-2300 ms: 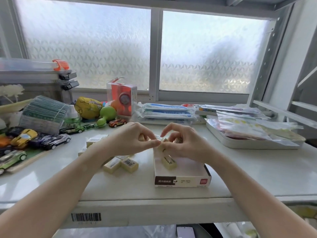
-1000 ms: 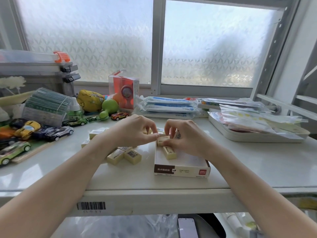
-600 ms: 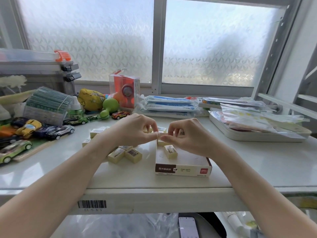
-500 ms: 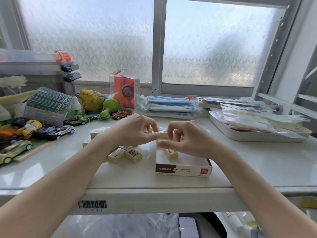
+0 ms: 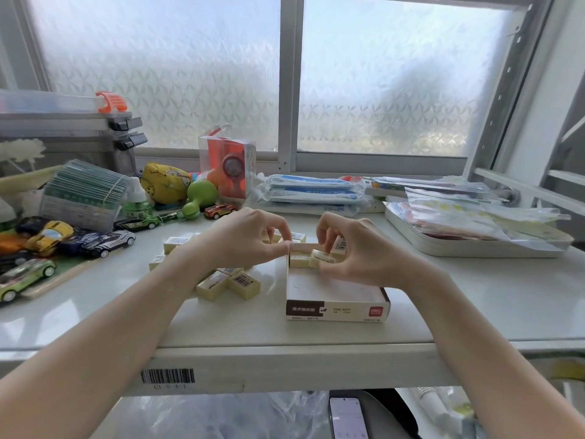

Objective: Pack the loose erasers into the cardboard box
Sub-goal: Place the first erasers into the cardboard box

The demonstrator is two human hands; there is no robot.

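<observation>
An open cardboard box (image 5: 337,308) with a brown and white front lies on the white table. Cream erasers stand in a row at its far end; one eraser (image 5: 299,260) sits in the far left corner. My right hand (image 5: 357,253) reaches into the box from the right, fingers pinched on an eraser (image 5: 322,257) beside that one. My left hand (image 5: 250,240) pinches the box's far left wall with thumb and forefinger. Loose erasers (image 5: 228,282) lie on the table left of the box, partly under my left wrist.
Toy cars (image 5: 109,243) and a tray of them crowd the left side. A white tray (image 5: 471,245) with plastic packets stands at the right. Blue and white packets (image 5: 311,193), an orange boxed toy (image 5: 227,166) and green toys line the window sill side.
My right hand has lowered deeper into the box's far end. The eraser that lay loose mid-box now stands in the far row. My left hand has stayed at the box's corner.
</observation>
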